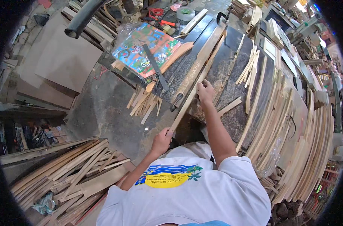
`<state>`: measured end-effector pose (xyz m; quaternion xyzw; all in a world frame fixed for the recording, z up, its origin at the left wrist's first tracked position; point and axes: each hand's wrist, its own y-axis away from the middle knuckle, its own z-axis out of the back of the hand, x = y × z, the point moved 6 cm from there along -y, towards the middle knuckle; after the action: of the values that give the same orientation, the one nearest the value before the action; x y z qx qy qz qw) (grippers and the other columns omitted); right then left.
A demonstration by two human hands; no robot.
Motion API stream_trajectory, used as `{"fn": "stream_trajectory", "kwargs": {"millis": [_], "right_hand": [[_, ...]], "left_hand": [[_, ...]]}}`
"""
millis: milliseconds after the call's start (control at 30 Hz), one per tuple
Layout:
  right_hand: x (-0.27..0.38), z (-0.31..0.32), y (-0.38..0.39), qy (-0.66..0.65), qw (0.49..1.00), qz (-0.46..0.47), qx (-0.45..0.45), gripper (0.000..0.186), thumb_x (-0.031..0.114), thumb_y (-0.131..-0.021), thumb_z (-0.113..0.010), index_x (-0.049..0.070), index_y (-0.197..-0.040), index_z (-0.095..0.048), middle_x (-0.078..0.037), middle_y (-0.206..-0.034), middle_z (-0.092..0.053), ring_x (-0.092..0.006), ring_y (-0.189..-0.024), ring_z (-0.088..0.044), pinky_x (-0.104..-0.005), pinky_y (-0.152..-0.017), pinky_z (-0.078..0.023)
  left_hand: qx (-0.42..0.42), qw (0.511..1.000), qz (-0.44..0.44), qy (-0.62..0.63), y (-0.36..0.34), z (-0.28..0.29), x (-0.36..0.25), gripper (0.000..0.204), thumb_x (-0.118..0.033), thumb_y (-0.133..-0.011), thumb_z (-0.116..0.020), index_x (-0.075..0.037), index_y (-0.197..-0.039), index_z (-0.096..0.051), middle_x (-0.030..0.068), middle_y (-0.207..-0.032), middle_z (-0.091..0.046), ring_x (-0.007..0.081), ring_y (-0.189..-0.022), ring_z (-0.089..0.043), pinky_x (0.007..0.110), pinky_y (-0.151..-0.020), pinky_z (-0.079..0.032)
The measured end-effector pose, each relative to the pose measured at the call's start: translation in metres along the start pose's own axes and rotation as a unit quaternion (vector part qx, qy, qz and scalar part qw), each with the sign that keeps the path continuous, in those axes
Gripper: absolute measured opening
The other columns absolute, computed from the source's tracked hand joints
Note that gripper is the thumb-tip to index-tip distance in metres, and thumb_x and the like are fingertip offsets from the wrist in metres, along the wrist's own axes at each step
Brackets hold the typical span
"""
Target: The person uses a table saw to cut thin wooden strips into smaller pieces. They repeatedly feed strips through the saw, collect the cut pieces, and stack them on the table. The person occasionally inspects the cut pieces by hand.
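A long narrow wooden strip [186, 109] slants away from my body onto a dark machine table [231, 56]. My left hand [162, 140] is closed around its near end, just past the table's front edge. Farther up, my right hand [205, 92] grips the same strip, its fingers bent over the wood. The strip's far part lies along a long wooden guide board [192, 77], dusted with sawdust. A black clamp [225, 16] sits at the board's far end, and a dark metal clamp part [176, 101] at its near end.
Thin offcuts [250, 67] lie on the table to the right, beside stacked long strips [271, 116]. Left of the guide are a colourful printed sheet [135, 47] and a dark flat metal bar [155, 67]. A timber pile [71, 177] occupies the lower left.
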<state>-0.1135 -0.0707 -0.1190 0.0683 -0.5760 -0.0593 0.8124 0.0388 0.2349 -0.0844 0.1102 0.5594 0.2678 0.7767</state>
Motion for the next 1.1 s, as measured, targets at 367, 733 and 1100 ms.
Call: {"fn": "stream_trajectory", "kwargs": {"millis": [367, 733, 1100], "right_hand": [[0.027, -0.009, -0.005, 0.226, 0.971, 0.066, 0.025, 0.042, 0.031, -0.099, -0.06, -0.003, -0.123, -0.071, -0.031, -0.115, -0.07, -0.0494, -0.111, -0.066, -0.0551, -0.099, -0.05], [0.017, -0.002, -0.013, 0.161, 0.982, 0.099, 0.015, 0.047, 0.031, -0.099, -0.064, -0.003, -0.132, -0.067, -0.026, -0.119, -0.071, -0.0437, -0.1, -0.07, -0.0528, -0.09, -0.054], [0.058, 0.043, 0.02, -0.372, 0.923, -0.077, 0.067, 0.043, 0.023, -0.103, -0.068, -0.001, -0.139, -0.059, -0.005, -0.103, -0.071, -0.012, -0.075, -0.066, -0.0279, -0.062, -0.053]], "left_hand": [[0.014, 0.999, -0.015, -0.039, -0.022, 0.011, 0.023, 0.042, -0.024, -0.105, -0.057, -0.003, -0.141, -0.063, 0.0197, -0.094, -0.076, 0.0291, -0.084, -0.075, 0.042, -0.08, -0.057], [0.167, 0.975, 0.09, 0.117, 0.014, 0.031, 0.025, 0.05, -0.012, -0.101, -0.063, -0.005, -0.151, -0.058, 0.005, -0.099, -0.073, 0.011, -0.082, -0.067, 0.028, -0.078, -0.056], [0.341, 0.831, -0.001, 0.439, 0.066, 0.04, -0.214, 0.087, -0.023, -0.1, -0.071, 0.001, -0.166, -0.021, 0.0177, -0.115, -0.068, 0.0256, -0.089, -0.074, 0.033, -0.08, -0.06]]}}
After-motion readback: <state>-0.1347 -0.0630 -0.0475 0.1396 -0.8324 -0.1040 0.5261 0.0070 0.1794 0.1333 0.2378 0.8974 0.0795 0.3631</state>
